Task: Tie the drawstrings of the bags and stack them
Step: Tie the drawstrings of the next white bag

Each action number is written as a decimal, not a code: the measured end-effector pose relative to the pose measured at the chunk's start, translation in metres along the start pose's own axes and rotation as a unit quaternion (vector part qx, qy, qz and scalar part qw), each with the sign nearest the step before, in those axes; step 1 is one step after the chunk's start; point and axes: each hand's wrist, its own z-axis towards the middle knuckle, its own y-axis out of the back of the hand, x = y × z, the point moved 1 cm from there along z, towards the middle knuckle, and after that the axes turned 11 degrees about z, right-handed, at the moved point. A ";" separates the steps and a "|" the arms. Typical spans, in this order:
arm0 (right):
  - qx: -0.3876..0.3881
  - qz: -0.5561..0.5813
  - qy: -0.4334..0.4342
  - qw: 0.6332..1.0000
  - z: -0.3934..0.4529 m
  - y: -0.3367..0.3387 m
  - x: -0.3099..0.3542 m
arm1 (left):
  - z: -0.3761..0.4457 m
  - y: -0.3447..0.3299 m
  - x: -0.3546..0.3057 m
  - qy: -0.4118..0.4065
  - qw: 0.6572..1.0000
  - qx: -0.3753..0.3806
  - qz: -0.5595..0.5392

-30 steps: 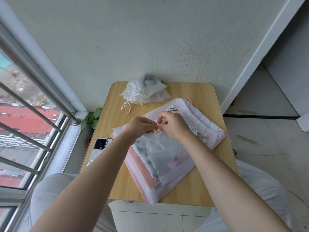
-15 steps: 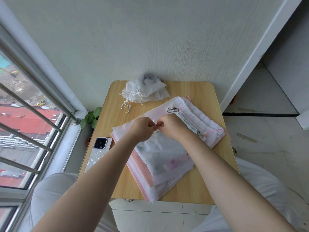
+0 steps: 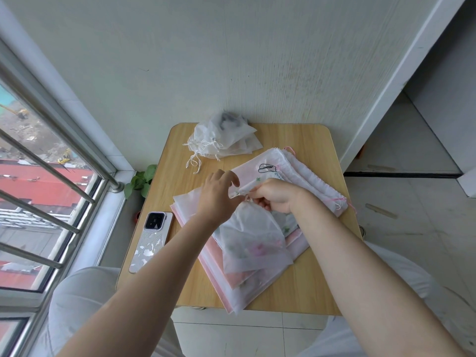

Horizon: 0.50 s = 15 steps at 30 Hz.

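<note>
A translucent white drawstring bag [image 3: 253, 240] with a faint pink print lies on top of a pile of flat bags [image 3: 306, 176] in the middle of the wooden table [image 3: 309, 284]. My right hand [image 3: 277, 195] grips the bag's gathered neck and its drawstring, fingers curled. My left hand [image 3: 219, 197] meets it from the left and pinches the drawstring [image 3: 246, 198] at the thumb, with its upper fingers lifted. At the table's far edge sits a heap of tied white bags [image 3: 224, 139], their cords hanging toward me.
A phone [image 3: 152, 240] in a patterned case lies near the table's left edge. A small green plant [image 3: 141, 180] stands by the barred window [image 3: 46, 176] at left. The wall rises directly behind the table. Tiled floor opens to the right.
The camera view shifted slightly. My left hand's upper fingers have lifted away from the fist, and my right hand has turned and pulled the bag's neck tighter.
</note>
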 end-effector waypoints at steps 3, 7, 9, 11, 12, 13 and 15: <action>0.001 0.011 -0.010 1.000 0.001 0.001 0.000 | -0.001 0.005 -0.003 -0.003 1.000 0.005 -0.010; -0.002 0.001 -0.017 1.000 0.003 0.000 0.000 | -0.001 0.008 -0.006 0.004 0.998 0.058 -0.014; -0.007 0.000 -0.024 1.000 0.005 0.001 0.000 | 0.000 0.008 -0.007 0.017 0.997 0.076 -0.030; -0.008 0.007 -0.031 0.999 0.004 0.000 0.000 | 0.002 0.008 -0.009 0.032 0.996 0.078 -0.029; -0.010 0.011 -0.031 0.999 0.004 -0.001 0.000 | 0.002 0.007 -0.009 0.036 0.996 0.076 -0.022; -0.012 0.012 -0.030 0.999 0.004 -0.001 0.000 | 0.004 0.006 -0.009 0.040 0.996 0.075 -0.013; -0.015 0.014 -0.023 1.000 0.003 -0.001 -0.001 | 0.006 0.008 -0.012 0.048 0.995 0.085 0.004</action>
